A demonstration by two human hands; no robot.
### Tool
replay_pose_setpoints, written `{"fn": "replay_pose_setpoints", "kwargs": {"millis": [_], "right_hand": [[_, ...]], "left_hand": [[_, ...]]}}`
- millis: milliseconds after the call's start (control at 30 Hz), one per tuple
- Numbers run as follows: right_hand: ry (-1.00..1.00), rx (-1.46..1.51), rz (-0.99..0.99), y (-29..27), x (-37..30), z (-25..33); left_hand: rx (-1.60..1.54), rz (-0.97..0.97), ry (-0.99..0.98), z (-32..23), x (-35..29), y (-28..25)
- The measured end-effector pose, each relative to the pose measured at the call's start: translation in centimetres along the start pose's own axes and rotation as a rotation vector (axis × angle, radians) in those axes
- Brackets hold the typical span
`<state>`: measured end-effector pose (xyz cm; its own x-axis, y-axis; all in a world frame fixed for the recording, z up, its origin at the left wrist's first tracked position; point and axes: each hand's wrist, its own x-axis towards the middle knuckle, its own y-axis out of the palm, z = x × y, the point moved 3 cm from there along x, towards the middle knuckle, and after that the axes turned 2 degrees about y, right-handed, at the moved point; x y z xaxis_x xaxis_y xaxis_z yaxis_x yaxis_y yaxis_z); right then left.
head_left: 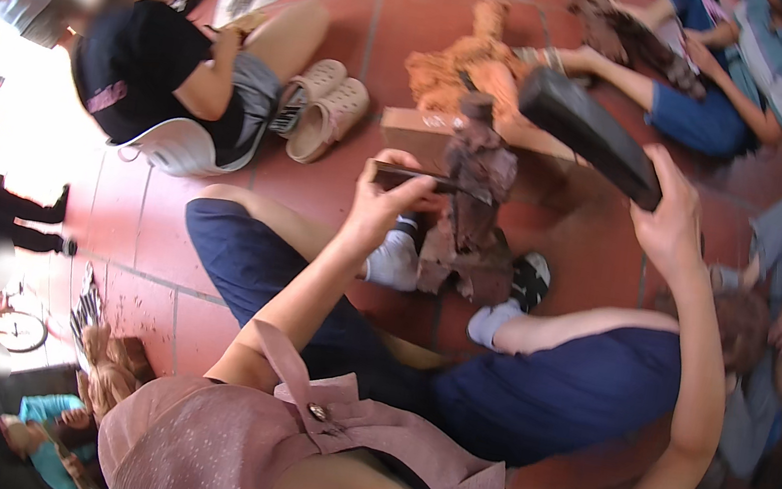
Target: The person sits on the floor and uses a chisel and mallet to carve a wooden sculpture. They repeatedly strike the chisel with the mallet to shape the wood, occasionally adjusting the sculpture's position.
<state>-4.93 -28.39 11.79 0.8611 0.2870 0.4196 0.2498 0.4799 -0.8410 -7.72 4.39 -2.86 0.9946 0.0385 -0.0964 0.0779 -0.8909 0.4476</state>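
Between my feet on the tiles stands a dark reddish-brown carved figure, on a rough base of the same colour. My left hand is closed around a dark chisel, held nearly level. Its tip reaches the middle of the figure; whether it touches cannot be made out. Raised to the right of the figure, my right hand grips a black, block-shaped mallet by its near end. The mallet's head is tilted up to the left, apart from both chisel and figure.
Just beyond the figure lie a wooden block and an orange-brown carving. Pale clogs sit left, beside a seated person in black. Another person sits far right with a dark carving. Several other people are around.
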Motion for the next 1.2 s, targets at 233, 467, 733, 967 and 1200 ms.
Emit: {"fn": "replay_pose_setpoints", "kwargs": {"millis": [233, 467, 733, 967, 1200], "right_hand": [[0.189, 0.057, 0.097, 0.0, 0.1, -0.9], [0.196, 0.077, 0.117, 0.6, 0.6, -0.2], [0.146, 0.053, 0.161, 0.7, 1.5, 2.0], [-0.028, -0.092, 0.194, 1.0, 0.5, 3.2], [-0.450, -0.121, 0.226, 1.6, -2.8, 9.2]], "left_hand": [[0.134, 0.048, 0.035, 0.3, -2.8, 0.0], [0.235, 0.040, 0.102, 1.6, -2.8, 0.0], [0.252, -0.019, 0.116, 2.4, -2.4, 0.3], [0.567, 0.058, 0.447, 1.7, -2.4, 1.7], [0.734, 0.052, 0.600, 1.6, -2.5, 1.0]]}}
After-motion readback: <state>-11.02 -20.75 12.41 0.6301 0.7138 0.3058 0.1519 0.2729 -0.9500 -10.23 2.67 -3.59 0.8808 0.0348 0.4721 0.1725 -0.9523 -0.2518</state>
